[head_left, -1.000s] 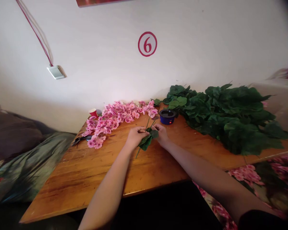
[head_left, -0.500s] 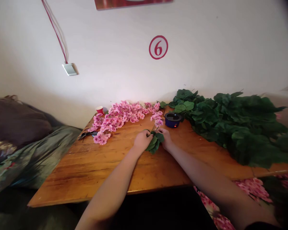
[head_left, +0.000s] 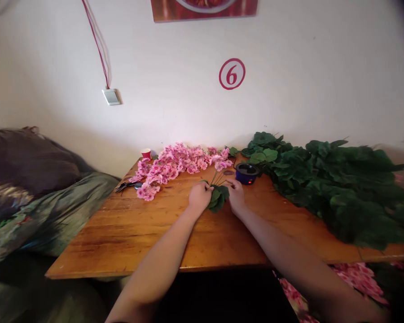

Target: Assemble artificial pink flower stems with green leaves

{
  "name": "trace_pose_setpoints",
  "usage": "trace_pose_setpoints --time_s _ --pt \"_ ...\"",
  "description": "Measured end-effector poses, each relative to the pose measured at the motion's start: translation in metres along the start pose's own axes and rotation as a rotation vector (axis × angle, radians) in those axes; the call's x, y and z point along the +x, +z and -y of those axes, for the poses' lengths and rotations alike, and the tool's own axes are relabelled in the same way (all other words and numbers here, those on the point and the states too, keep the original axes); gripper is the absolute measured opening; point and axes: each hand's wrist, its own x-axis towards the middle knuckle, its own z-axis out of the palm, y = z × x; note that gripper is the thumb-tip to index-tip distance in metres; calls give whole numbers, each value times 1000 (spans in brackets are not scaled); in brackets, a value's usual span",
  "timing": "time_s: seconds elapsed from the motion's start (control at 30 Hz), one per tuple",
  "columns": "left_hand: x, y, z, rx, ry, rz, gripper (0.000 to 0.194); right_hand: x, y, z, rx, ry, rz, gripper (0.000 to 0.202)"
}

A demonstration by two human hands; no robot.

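Note:
My left hand [head_left: 200, 196] is closed on a small bunch of green leaves [head_left: 218, 198] with thin stems that point up and away. My right hand [head_left: 234, 194] is at the right side of the bunch, fingers bent near the stems; whether it grips one is too small to tell. Beyond the stems lies a pile of pink flowers [head_left: 175, 162]. A blue pot [head_left: 246, 173] with a lit red light stands just past my right hand. Large green leaves [head_left: 326, 179] are heaped on the right.
The wooden table [head_left: 138, 237] reaches back to the wall. A red cup [head_left: 146, 154] and a dark tool [head_left: 124, 185] are at its left edge. Stuffed sacks [head_left: 30, 166] lie to the left; more pink flowers [head_left: 360, 280] are below the table at right.
The view has shifted, so things sit a little further right. The pink blossoms at the stem tips are no longer distinct there, and my right hand's fingers have moved slightly off the stems.

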Motion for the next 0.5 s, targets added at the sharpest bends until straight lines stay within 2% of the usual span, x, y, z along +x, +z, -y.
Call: trace_pose_setpoints --time_s 0.1,0.17,0.23,0.3,0.37,0.5 --pt "-2 5 4 40 -75 -40 15 -3 1 19 -144 -258 -81 32" --pt "-4 10 7 51 -94 -42 14 -3 9 36 -266 -483 -9 25" --pt "-5 14 9 45 -73 -25 13 0 25 51 -385 -632 152 21" --pt "-6 19 11 31 -40 -4 13 9 49 61 -561 -673 354 19" --pt "-5 24 14 17 -24 9 14 23 77 65 -822 -622 567 21" --pt "-3 29 20 2 -35 16 13 54 128 57 -974 -575 743 22"
